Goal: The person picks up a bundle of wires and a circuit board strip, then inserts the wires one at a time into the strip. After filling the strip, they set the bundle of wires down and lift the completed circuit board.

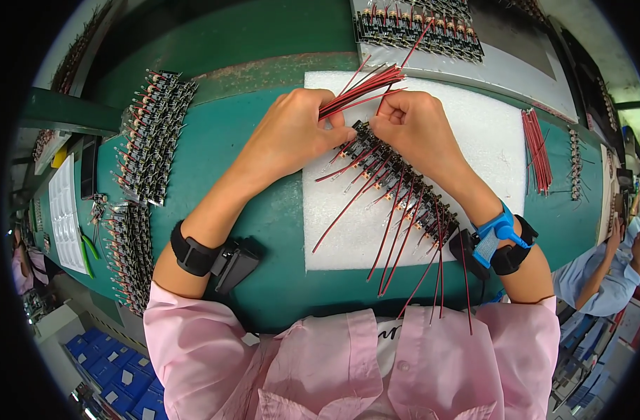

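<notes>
My left hand [292,133] is closed around a bundle of red and black wires [367,85], whose ends fan out beyond the fingers. Close beside it, my right hand [425,133] pinches what looks like a single thin wire at the far end of a strip of small circuit boards [397,178]. That strip slants across a white foam sheet [327,245]. Several red and dark wires trail from it toward me, some reaching over the table edge. The wire tips between my fingers are hidden.
More board strips lie at left [146,140] and on a grey surface [432,59] at the back. A red wire bundle [537,150] rests right of the foam. Far left are a white tray [66,213] and green-handled pliers [89,248]. Another person [603,269] sits at right.
</notes>
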Demonstrator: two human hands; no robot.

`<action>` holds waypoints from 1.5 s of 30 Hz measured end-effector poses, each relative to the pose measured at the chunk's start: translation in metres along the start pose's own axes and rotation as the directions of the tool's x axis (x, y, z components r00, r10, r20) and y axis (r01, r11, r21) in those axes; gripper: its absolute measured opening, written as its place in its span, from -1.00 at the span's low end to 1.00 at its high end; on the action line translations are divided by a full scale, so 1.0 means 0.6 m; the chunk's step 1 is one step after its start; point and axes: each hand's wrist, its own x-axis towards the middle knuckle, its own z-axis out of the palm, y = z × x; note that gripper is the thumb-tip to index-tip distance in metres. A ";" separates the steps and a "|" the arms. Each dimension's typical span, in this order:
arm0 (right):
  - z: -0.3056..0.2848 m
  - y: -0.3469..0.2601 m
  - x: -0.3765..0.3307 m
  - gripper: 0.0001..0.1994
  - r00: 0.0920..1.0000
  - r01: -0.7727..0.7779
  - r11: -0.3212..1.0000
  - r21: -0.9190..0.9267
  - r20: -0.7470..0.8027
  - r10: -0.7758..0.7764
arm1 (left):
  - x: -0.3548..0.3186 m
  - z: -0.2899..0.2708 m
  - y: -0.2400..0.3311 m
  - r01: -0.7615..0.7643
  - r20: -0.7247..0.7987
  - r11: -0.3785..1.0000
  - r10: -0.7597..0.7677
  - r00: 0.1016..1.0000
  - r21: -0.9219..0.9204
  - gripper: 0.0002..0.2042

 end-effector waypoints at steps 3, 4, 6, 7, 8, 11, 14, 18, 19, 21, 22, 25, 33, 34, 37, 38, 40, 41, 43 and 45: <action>-0.001 -0.002 -0.001 -0.87 1.000 0.010 1.000 -0.022 0.011 -0.010 | 0.000 0.000 -0.002 -0.004 -0.005 1.000 0.004 1.000 0.003 -0.83; -0.001 -0.002 -0.001 -0.88 1.000 0.012 1.000 -0.010 0.001 -0.012 | 0.001 0.001 -0.002 0.000 -0.008 1.000 0.001 1.000 0.007 -0.83; -0.002 -0.002 -0.002 -0.90 1.000 0.018 1.000 0.016 -0.020 -0.017 | 0.002 0.001 -0.002 0.005 -0.013 1.000 -0.005 1.000 0.009 -0.82; -0.003 -0.002 -0.002 -0.90 1.000 0.019 1.000 0.016 -0.017 -0.019 | 0.002 0.001 -0.003 0.002 -0.011 1.000 -0.002 1.000 0.005 -0.82; -0.004 -0.003 -0.002 -0.90 1.000 0.007 0.999 0.031 -0.011 -0.006 | 0.003 0.000 -0.004 -0.001 -0.011 1.000 0.001 1.000 0.000 -0.82; -0.006 -0.004 -0.003 -0.90 1.000 -0.015 0.998 0.059 0.003 0.015 | 0.004 0.001 -0.005 -0.004 -0.014 1.000 0.004 1.000 -0.009 -0.81; -0.006 -0.001 -0.004 -0.89 1.000 0.027 1.000 -0.012 0.012 -0.027 | 0.005 0.002 -0.008 -0.011 -0.020 1.000 0.011 1.000 -0.017 -0.79; -0.008 -0.005 -0.007 -0.89 0.996 0.083 0.996 -0.042 0.037 -0.082 | 0.009 0.004 -0.021 -0.017 -0.033 0.997 0.015 0.999 -0.080 -0.77; -0.008 -0.006 -0.007 -0.89 0.995 0.088 0.995 -0.045 0.043 -0.087 | 0.012 0.003 -0.027 -0.002 -0.063 0.987 -0.008 0.998 -0.160 -0.77; -0.006 -0.007 -0.007 -0.89 0.998 0.020 1.000 -0.012 0.054 -0.020 | 0.016 0.000 -0.036 0.019 -0.118 0.948 -0.060 0.991 -0.319 -0.76; -0.007 -0.006 -0.007 -0.89 0.998 -0.017 1.000 0.002 0.057 0.017 | 0.018 -0.001 -0.037 0.017 -0.122 0.946 -0.059 0.991 -0.323 -0.76; -0.009 -0.003 -0.001 -0.89 0.997 0.027 0.997 -0.066 0.074 -0.023 | 0.019 -0.003 -0.038 -0.009 -0.029 0.973 0.003 1.000 -0.230 -0.76; -0.013 -0.008 0.002 -0.89 0.993 0.048 0.997 -0.062 0.114 -0.041 | 0.004 -0.002 -0.017 -0.012 0.025 0.996 0.015 1.000 -0.092 -0.80; -0.013 -0.008 0.001 -0.89 0.994 0.023 0.999 -0.027 0.109 -0.020 | 0.003 -0.003 -0.016 -0.013 0.023 0.996 0.015 1.000 -0.092 -0.80; -0.011 -0.007 -0.001 -0.89 0.994 0.019 0.999 -0.035 0.105 -0.016 | 0.002 -0.004 -0.012 -0.007 0.016 0.999 0.008 1.000 -0.042 -0.80; -0.010 -0.006 -0.002 -0.89 0.995 0.016 0.999 -0.038 0.103 -0.012 | 0.002 -0.004 -0.012 -0.006 0.016 0.999 0.007 1.000 -0.042 -0.80; -0.009 -0.004 -0.001 -0.89 0.995 0.016 0.999 -0.034 0.096 -0.012 | 0.002 -0.003 -0.013 -0.006 0.014 0.999 0.007 1.000 -0.052 -0.80; -0.007 -0.003 -0.001 -0.89 0.996 0.016 0.999 -0.030 0.087 -0.013 | 0.002 -0.003 -0.014 -0.006 0.013 0.998 0.007 1.000 -0.056 -0.80; -0.006 -0.003 -0.002 -0.89 0.997 0.015 1.000 -0.026 0.079 -0.013 | 0.002 -0.003 -0.013 -0.002 0.015 0.998 0.003 1.000 -0.057 -0.80; -0.005 -0.002 -0.002 -0.90 0.998 0.000 1.000 -0.028 0.067 0.002 | 0.002 -0.003 -0.013 0.004 0.017 0.998 -0.003 1.000 -0.057 -0.80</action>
